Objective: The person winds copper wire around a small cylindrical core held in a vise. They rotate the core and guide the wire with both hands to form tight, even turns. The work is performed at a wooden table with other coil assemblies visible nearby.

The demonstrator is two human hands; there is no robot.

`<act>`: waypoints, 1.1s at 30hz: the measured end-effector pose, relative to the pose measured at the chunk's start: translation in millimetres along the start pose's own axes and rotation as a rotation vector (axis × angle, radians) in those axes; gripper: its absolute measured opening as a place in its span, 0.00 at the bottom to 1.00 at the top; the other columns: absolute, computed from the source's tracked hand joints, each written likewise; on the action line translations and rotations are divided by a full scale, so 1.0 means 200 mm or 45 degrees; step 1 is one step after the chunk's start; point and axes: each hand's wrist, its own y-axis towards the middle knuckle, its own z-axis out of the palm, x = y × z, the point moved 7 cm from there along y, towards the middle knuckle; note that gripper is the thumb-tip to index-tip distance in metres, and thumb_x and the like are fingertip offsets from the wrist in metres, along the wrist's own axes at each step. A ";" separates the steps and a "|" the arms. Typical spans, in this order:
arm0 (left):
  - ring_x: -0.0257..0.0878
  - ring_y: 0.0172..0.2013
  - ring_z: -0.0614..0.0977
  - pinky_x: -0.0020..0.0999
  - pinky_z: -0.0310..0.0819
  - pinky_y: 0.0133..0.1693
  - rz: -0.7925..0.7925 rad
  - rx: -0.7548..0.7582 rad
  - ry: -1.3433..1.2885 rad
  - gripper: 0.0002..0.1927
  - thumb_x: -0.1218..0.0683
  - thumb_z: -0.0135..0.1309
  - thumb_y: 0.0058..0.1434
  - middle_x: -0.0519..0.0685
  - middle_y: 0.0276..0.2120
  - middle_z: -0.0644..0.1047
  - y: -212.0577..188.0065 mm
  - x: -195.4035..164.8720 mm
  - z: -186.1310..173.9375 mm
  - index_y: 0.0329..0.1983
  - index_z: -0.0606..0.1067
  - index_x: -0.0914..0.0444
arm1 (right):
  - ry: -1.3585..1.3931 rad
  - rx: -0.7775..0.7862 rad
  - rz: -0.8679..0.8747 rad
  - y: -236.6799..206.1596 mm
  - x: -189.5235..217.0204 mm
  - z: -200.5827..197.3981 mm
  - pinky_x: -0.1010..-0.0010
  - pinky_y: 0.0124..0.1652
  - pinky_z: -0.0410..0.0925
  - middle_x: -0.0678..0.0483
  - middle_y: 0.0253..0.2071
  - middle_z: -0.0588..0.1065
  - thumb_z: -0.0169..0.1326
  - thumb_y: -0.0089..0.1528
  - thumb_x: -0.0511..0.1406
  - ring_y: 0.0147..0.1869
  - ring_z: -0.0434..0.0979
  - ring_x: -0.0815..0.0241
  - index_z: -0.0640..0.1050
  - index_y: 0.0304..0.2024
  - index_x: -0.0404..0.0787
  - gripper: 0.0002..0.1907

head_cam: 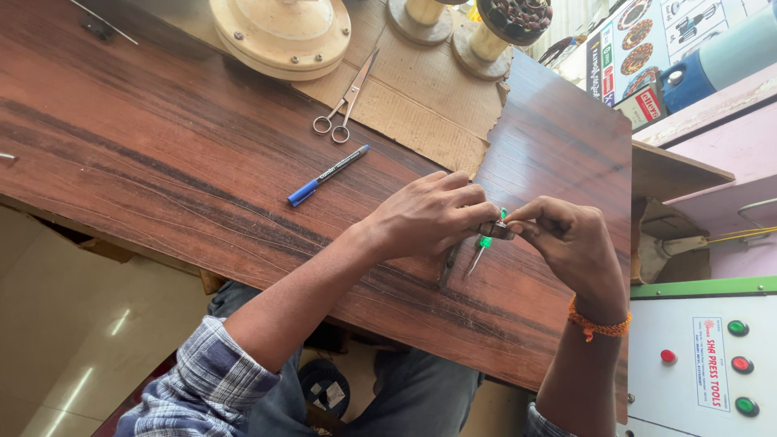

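Small part: a small dark piece is being pinched between both hands just above the wooden worktop, toward its right edge; held that close, it is likely being worked on finely.
Green-handled tool: a slim tool with a green grip is angling down from the pinch, its metal tip pointing at the worktop's near edge; which hand is carrying it I cannot tell.
Left hand: the left hand is curling shut, fingertips pressing together on the small part, wrist resting on the worktop for steadiness.
Right hand: the right hand is closing thumb and forefinger on the same part from the other side; an orange thread band is circling its wrist.
Marker: a blue-capped pen is lying apart from the hands, nearer the middle of the worktop.
Scissors: steel scissors are lying closed on a cardboard sheet at the far edge, within reach.
Spools: pale round spools are standing at the far edge.
Control box: a white box with coloured buttons is sitting off the worktop's right edge.
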 end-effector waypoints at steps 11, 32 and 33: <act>0.42 0.45 0.79 0.41 0.77 0.46 0.053 -0.038 0.091 0.14 0.51 0.57 0.64 0.46 0.38 0.77 0.01 -0.03 -0.03 0.51 0.76 0.58 | 0.098 -0.132 0.088 0.08 -0.08 0.03 0.78 0.26 0.55 0.64 0.23 0.71 0.61 0.64 0.31 0.27 0.61 0.76 0.83 0.39 0.35 0.04; 0.43 0.55 0.78 0.44 0.73 0.56 -0.332 0.036 -0.412 0.25 0.30 0.46 0.69 0.47 0.48 0.77 -0.03 0.22 0.06 0.53 0.75 0.52 | 0.014 -0.278 -0.117 0.09 0.01 0.07 0.77 0.24 0.52 0.66 0.19 0.61 0.63 0.63 0.30 0.25 0.55 0.76 0.83 0.37 0.36 0.02; 0.42 0.55 0.78 0.43 0.74 0.56 -0.299 0.013 -0.489 0.27 0.30 0.49 0.69 0.46 0.49 0.77 -0.03 0.22 0.06 0.53 0.73 0.54 | 0.069 -0.232 -0.131 0.08 0.02 0.08 0.78 0.24 0.54 0.68 0.20 0.63 0.63 0.63 0.29 0.25 0.56 0.78 0.83 0.37 0.36 0.02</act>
